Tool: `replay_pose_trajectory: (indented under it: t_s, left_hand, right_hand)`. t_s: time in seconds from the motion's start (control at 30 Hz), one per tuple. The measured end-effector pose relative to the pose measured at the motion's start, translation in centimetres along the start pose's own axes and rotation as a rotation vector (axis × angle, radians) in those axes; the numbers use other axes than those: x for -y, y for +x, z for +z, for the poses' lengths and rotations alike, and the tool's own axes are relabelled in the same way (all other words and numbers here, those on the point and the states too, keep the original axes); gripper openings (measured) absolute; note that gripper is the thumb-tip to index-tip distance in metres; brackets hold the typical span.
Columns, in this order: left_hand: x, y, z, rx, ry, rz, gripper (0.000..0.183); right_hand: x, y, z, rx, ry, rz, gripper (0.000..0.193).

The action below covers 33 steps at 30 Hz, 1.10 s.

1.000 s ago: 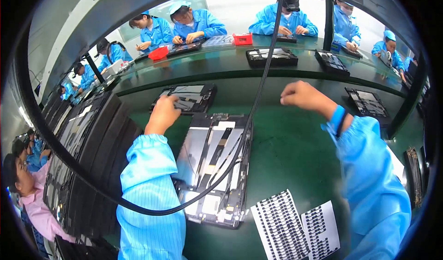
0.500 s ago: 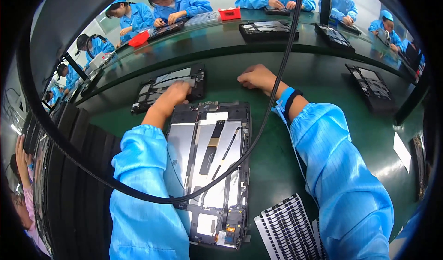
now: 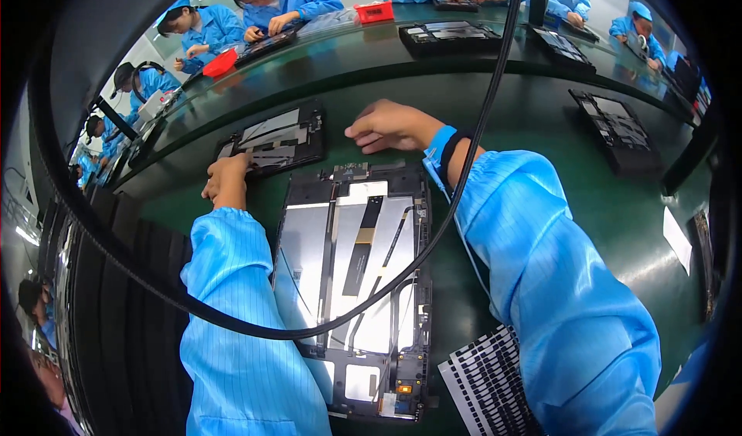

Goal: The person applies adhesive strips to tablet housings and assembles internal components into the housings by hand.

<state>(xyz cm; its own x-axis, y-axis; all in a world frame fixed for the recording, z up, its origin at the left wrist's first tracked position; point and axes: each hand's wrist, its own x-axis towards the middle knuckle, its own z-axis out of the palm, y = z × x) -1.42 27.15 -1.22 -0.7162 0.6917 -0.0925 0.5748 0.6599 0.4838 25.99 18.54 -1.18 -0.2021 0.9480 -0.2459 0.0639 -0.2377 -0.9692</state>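
An opened tablet (image 3: 313,235), its silver metal plates, ribbon cables and black frame exposed, lies in front of me. Beyond it, to the left, lies a second opened tablet (image 3: 270,136) in a black frame. My left hand (image 3: 226,179) is closed at this second tablet's near left corner, fingers curled against its edge; part of the grip is hidden. My right hand (image 3: 390,127) hovers over the green surface just right of that tablet, fingers loosely bent and apart, holding nothing visible. A blue band with a cord circles my right wrist.
A black cable (image 3: 309,332) loops across the view. Black trays (image 3: 147,304) are stacked at left. A sheet of black-and-white labels (image 3: 487,378) lies by my right forearm. Another opened tablet (image 3: 618,127) sits at right. Co-workers in blue work behind a raised shelf (image 3: 348,69).
My left hand has moved left and nearer, from over the second tablet to its corner. My right hand has shifted left toward that tablet, its fingers loosening.
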Motion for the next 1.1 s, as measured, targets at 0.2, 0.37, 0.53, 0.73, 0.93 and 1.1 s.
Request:
replay_pose_trajectory:
  t_s: [0.2,0.37,0.53,0.73,0.93,1.1]
  left_hand:
    - [0.0,-1.6,-0.5,0.067,-0.315,0.087,0.096]
    - [-0.1,1.0,3.3,0.405,-0.681,0.276,0.099]
    - [-0.6,-3.4,2.8,0.59,-0.926,0.417,0.097]
    - [-2.3,-10.5,-1.1,0.528,-1.15,0.7,0.1]
    - [-4.9,-14.6,-7.8,0.328,-1.153,1.076,0.094]
    - [-3.1,-20.3,-12.0,0.154,-1.252,1.226,0.096]
  right_hand:
    - [-0.2,-0.4,0.3,-0.002,0.281,-0.012,0.056]
    - [-0.8,-0.4,0.6,-0.078,0.382,-0.043,0.049]
    - [-1.1,-0.3,0.9,-0.052,0.529,-0.158,0.038]
    - [-0.1,-1.3,0.1,-0.208,0.591,-0.306,0.035]
    - [6.4,-5.1,-2.3,-0.263,0.631,-0.675,0.029]
    - [8.1,-13.2,-2.6,-0.368,0.549,-0.633,0.038]
